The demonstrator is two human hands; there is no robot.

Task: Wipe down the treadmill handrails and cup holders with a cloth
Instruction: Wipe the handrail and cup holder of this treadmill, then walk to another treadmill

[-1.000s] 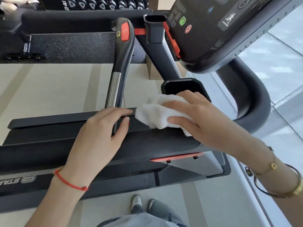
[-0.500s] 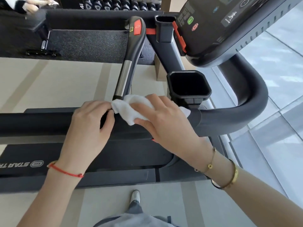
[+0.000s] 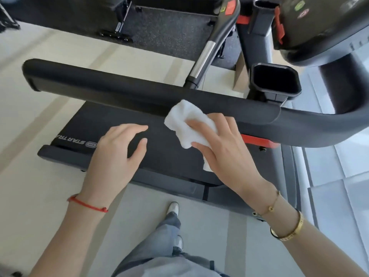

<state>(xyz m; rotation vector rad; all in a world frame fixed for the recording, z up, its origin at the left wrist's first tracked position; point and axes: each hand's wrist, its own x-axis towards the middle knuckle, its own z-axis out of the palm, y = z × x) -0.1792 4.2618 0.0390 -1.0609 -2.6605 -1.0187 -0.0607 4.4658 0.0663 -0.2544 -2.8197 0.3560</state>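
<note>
A long black handrail (image 3: 111, 86) runs across the view from upper left to the right, where it curves up toward the console. My right hand (image 3: 223, 150) grips a crumpled white cloth (image 3: 185, 120) and holds it against the near side of the rail, just left of the cup holder. The black cup holder (image 3: 276, 82) sits behind the rail, its inside dark. My left hand (image 3: 117, 156) hovers off the rail with fingers relaxed and holds nothing, over the treadmill deck (image 3: 111, 124).
A silver-and-black inner grip bar (image 3: 205, 54) with a red button rises behind the rail. The console (image 3: 311, 23) hangs at top right, with a second cup holder (image 3: 261, 13) beside it. My shoe (image 3: 172, 207) stands on the pale floor below. Window glass lies at right.
My left hand has let go of the rail and pulled back toward me. My right hand with the cloth has come down onto the rail's near side. The view has tilted down.
</note>
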